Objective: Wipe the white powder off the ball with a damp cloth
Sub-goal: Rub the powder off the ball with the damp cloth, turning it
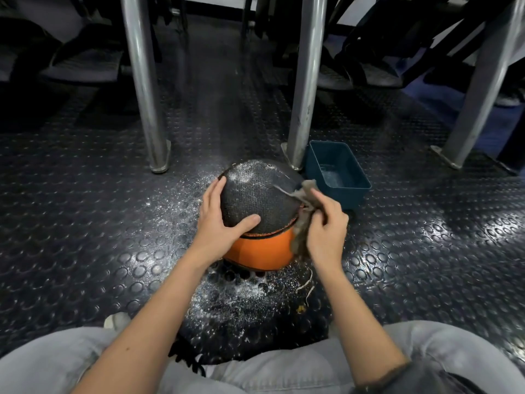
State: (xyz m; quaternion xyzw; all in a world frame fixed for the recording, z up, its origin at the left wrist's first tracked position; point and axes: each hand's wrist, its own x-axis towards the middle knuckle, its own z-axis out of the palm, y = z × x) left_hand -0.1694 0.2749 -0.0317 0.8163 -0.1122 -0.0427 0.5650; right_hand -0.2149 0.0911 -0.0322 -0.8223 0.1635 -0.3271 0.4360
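A black and orange ball (255, 200) sits on the studded floor in front of my knees. White powder dusts its far upper part. My left hand (218, 220) rests on the ball's left side, fingers spread over the black panel and thumb lying across its lower edge. My right hand (326, 226) grips a frayed grey-brown cloth (305, 200) against the ball's right side. Part of the cloth hangs down over the orange panel.
A dark teal tub (338, 173) holding a little water stands just right of the ball. Metal legs (145, 89) (306, 81) rise behind it. White powder (241, 297) lies scattered on the black studded floor (85, 223). My grey-trousered knees fill the bottom edge.
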